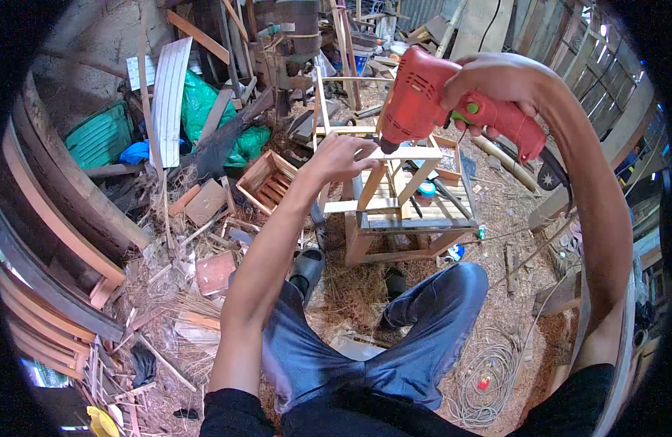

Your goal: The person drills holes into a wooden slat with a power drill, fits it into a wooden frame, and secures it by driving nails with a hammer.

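My right hand is wrapped round the handle of a red power drill, which is held nose down with a green button on its side. The drill's tip meets the top bar of a light wooden frame. Just left of that tip, my left hand grips the frame's corner with bent fingers, partly hidden behind the wrist. The frame stands on a low slatted wooden table in front of my knees. A small teal-lidded container rests on the slats behind the frame's legs.
A wooden crate lies left of the table. A coil of cable is on the shavings-covered floor at right. Wood scraps and a green plastic sheet are piled at back left. Curved wooden pieces lean along the left side.
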`<state>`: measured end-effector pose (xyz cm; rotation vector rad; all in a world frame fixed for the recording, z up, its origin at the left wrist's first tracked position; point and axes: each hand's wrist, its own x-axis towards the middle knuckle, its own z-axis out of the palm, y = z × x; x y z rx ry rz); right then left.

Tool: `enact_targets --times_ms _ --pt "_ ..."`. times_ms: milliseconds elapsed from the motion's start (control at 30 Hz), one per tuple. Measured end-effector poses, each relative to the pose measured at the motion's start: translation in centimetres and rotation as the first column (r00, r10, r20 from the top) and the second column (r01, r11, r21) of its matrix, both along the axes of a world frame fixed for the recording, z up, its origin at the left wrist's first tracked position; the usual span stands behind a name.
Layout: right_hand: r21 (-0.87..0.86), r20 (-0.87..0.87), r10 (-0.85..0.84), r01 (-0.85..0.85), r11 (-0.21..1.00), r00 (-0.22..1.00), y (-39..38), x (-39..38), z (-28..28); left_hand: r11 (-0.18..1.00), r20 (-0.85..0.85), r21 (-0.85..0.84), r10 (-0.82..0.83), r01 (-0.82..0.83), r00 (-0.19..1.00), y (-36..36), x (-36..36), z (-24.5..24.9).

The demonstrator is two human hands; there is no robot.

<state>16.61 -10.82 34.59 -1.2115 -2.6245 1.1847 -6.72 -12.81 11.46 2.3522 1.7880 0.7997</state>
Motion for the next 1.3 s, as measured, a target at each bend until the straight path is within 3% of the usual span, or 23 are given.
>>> enact_targets --times_ms 167,267,667,967,1033,1133,1167,1200,1300 --pt "0.009 0.035 -0.025 0.025 1.000 0.999 -0.8 -0.7 0.6 0.999 -0.029 -0.038 0.032 -0.033 0.999 -0.3 0.0 0.3" --pt "0.037 0.098 0.006 -0.010 0.999 0.995 -1.0 -1.0 0.9 0.998 -0.001 0.058 0.007 -0.007 1.000 0.0 -0.2 -0.2" --pt "-0.027 0.137 -0.007 0.011 1.000 0.991 -0.3 -1.6 0.6 1.000 -0.013 -0.015 0.023 -0.024 1.000 -0.3 0.2 0.5" --pt "-0.017 0.134 -0.020 0.022 1.000 0.991 0.0 -1.0 0.2 0.994 -0.027 0.109 -0.008 0.011 1.000 0.4 0.1 -0.2" --pt "-0.164 0.013 0.002 0.000 0.987 1.000 0.0 -0.9 0.1 0.999 -0.030 -0.023 0.034 -0.035 0.999 0.0 0.3 0.6" --pt "-0.068 -0.019 -0.086 0.085 0.994 0.996 -1.0 0.5 1.5 0.999 -0.031 0.031 0.017 -0.016 0.999 0.0 0.4 0.6" --pt "-0.184 -0.013 -0.064 0.061 0.981 0.998 0.2 1.6 2.1 1.000 -0.021 -0.002 0.025 -0.025 0.999 -0.1 0.3 0.7" --pt "-0.177 -0.015 -0.065 0.061 0.982 0.998 0.5 3.0 2.4 1.000 -0.022 0.005 0.025 -0.025 0.999 -0.1 0.5 0.9" --pt "-0.161 -0.323 -0.218 0.174 0.972 0.921 0.3 7.0 2.7 0.986 -0.112 -0.147 0.061 -0.077 0.992 -0.6 1.0 2.3"
